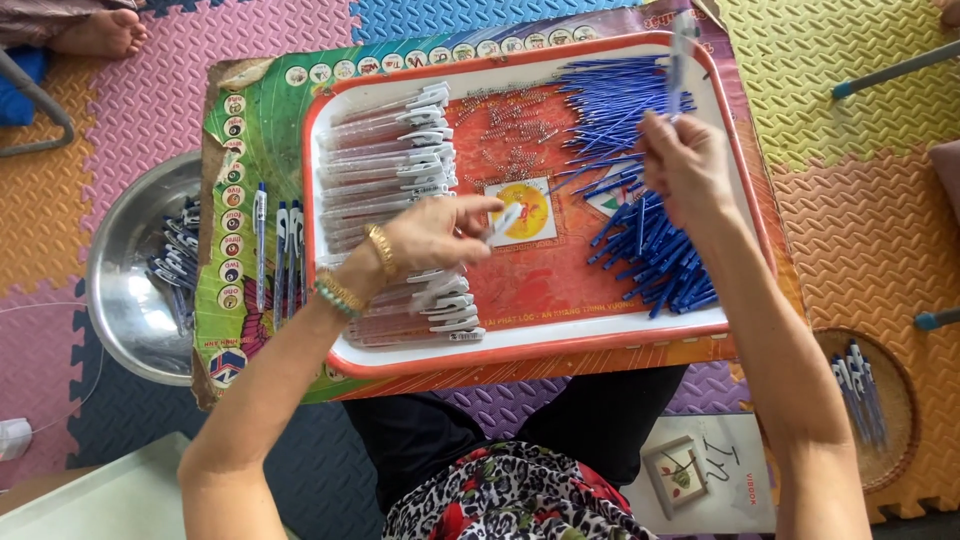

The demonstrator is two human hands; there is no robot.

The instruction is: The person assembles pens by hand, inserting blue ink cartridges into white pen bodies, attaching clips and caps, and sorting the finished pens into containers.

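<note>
Head view looks straight down on us at a red tray (520, 345) resting on a printed board (250, 130) across our lap. We close the fingers of our left hand (435, 235) on a clear pen barrel with a white clip (503, 220), holding it just above the stacked rows of clear pen barrels (385, 160) that fill the tray's left side. We raise our right hand (685, 165) over the heap of blue refills (650, 250) on the tray's right side, its fingers pinched on a pen part (682, 55) that stands nearly upright; it is blurred, so we cannot tell more about it. Between the two hands we see a scatter of small metal springs (510, 125) lying on the tray's floor. A few assembled pens (280, 255) lie on the board just left of the tray. Beyond the board's left edge a steel bowl (125, 300) holds more pens, and at lower right a round woven basket (880, 420) holds several others. Coloured foam mats (860, 210) cover the floor around us.
</note>
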